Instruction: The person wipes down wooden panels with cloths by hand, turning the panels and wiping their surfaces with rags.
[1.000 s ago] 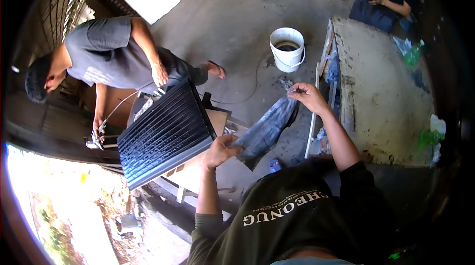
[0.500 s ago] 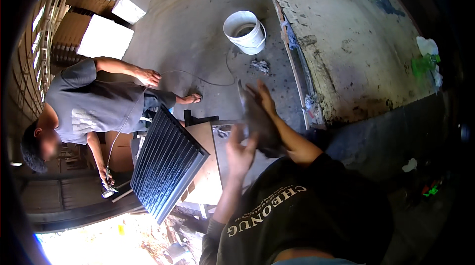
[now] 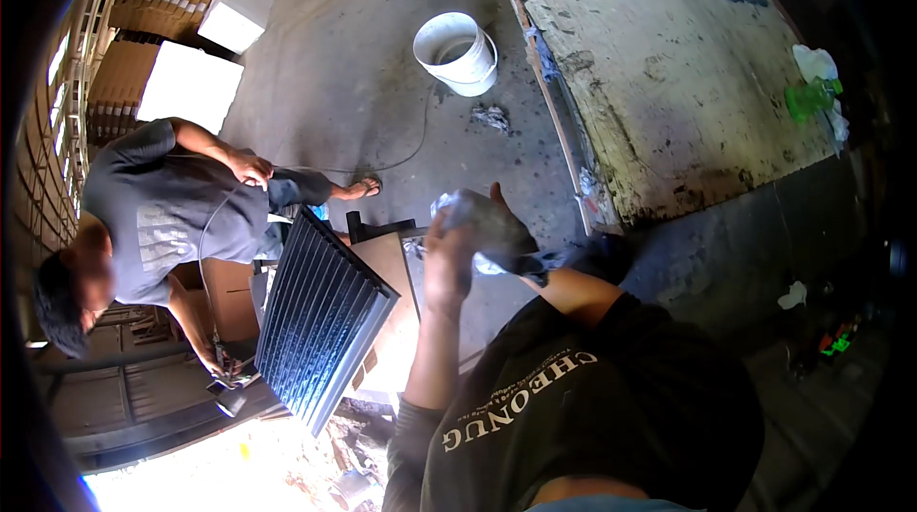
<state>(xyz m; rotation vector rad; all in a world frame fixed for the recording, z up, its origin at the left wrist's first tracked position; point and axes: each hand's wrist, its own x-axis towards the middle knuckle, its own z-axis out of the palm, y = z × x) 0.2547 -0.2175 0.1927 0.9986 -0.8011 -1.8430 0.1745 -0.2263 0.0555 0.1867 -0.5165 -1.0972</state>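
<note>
In front of my chest a grey cloth rag (image 3: 495, 225) is bunched and blurred by motion. My left hand (image 3: 449, 259) is closed around its left side, fingers curled upward. The rag covers most of my right hand (image 3: 498, 195); one finger pokes up beyond its far edge, and the grip is hidden. A darker flap of cloth (image 3: 535, 268) hangs by my right wrist. Left of my hands stands a black ribbed panel (image 3: 320, 321), tilted, with a light brown board (image 3: 394, 297) beside it.
A person (image 3: 172, 216) at the left holds a spray gun (image 3: 227, 383) with a hose beside the panel. A white bucket (image 3: 468, 73) and a crumpled rag (image 3: 491, 117) are on the floor ahead. A stained table (image 3: 659, 82) stands at the right, with a green bottle (image 3: 810, 99).
The dark cloth hanging from my right hand is now bunched up, and my left hand has closed on it. The other person's spray gun has moved slightly right and nearer.
</note>
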